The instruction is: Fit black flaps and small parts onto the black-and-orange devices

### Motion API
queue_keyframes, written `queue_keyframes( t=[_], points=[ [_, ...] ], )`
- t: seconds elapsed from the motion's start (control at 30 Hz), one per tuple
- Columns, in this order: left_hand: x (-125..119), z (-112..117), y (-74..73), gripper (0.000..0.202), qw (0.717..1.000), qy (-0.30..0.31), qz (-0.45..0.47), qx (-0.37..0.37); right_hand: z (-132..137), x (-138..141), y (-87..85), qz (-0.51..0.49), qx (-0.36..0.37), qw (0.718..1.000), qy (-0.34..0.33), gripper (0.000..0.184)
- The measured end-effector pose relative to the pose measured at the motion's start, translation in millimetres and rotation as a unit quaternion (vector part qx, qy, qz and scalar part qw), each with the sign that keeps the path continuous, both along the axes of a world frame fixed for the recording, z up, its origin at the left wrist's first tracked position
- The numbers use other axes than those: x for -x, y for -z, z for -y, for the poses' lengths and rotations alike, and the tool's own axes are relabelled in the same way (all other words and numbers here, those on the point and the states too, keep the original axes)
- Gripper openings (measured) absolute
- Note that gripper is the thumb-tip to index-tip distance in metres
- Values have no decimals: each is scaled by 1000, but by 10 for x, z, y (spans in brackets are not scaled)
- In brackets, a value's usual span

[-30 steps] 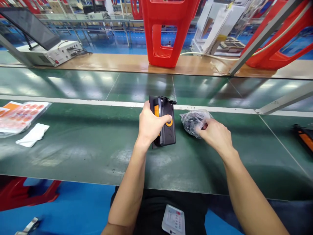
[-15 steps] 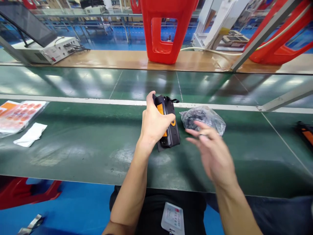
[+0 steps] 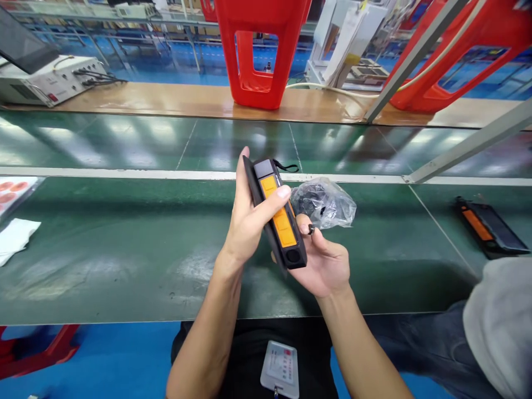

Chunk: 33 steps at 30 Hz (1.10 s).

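Observation:
My left hand (image 3: 249,219) is wrapped round a black handheld device (image 3: 279,221) with an orange side panel, held tilted above the green belt (image 3: 124,244). My right hand (image 3: 324,260) is cupped under the device's lower end, palm up, and pinches a small dark part (image 3: 311,229) between thumb and finger. A clear plastic bag (image 3: 326,202) of small dark parts lies on the belt just behind my right hand.
Another black and orange device (image 3: 490,226) lies at the right on the belt. A white cloth (image 3: 14,238) and a sticker sheet (image 3: 14,191) sit at the left edge. Red stools (image 3: 257,50) and a grey instrument box (image 3: 45,83) stand on the wooden shelf behind. A grey sleeve (image 3: 502,321) shows at the lower right.
My left hand lifted the device off the belt and turned its orange side up. My right hand left the bag with a small part and came under the device.

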State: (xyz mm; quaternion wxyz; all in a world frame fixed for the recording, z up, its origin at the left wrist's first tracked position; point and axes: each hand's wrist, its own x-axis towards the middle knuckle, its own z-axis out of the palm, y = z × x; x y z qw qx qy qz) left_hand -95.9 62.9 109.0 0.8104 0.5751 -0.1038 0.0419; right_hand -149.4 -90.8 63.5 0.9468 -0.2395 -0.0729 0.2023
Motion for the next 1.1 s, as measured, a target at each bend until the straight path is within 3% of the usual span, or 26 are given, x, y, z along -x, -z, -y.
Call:
queue_keyframes(
  t=[0.07, 0.2, 0.37, 0.47, 0.53, 0.63, 0.73, 0.87, 0.97, 1.1],
  points=[
    [48, 25, 2, 92, 996, 30, -61, 57, -39, 14, -11, -4, 1, 1000, -6, 20],
    [67, 67, -23, 88, 993, -12, -91, 80, -85, 28, -1, -23, -4, 1000, -19, 24],
    [-26, 71, 26, 84, 995, -62, -74, 24, -67, 54, -1, -14, 51, 998, -19, 20],
    [-74, 45, 75, 83, 994, -84, -63, -11, -36, 93, 0, -7, 138, 990, 40, 19],
    [-100, 22, 99, 82, 994, -94, -52, -23, -7, 137, 3, 15, 229, 966, 120, 15],
    [-128, -5, 124, 82, 994, -102, -40, -28, 40, 225, -27, 96, 358, 903, 218, 8],
    [-143, -12, 141, 81, 993, -111, -27, -25, 65, 313, -111, 164, 440, 846, 251, 2],
    [-150, 0, 149, 80, 993, -113, -23, -34, 53, 377, -196, 189, 501, 805, 256, 13],
    [-156, 7, 154, 81, 992, -121, -24, -40, 30, 383, -197, 171, 520, 789, 280, 15],
    [-179, -4, 187, 83, 991, -121, -44, -42, 18, 349, -195, 104, 503, 806, 293, 12]
  ],
)
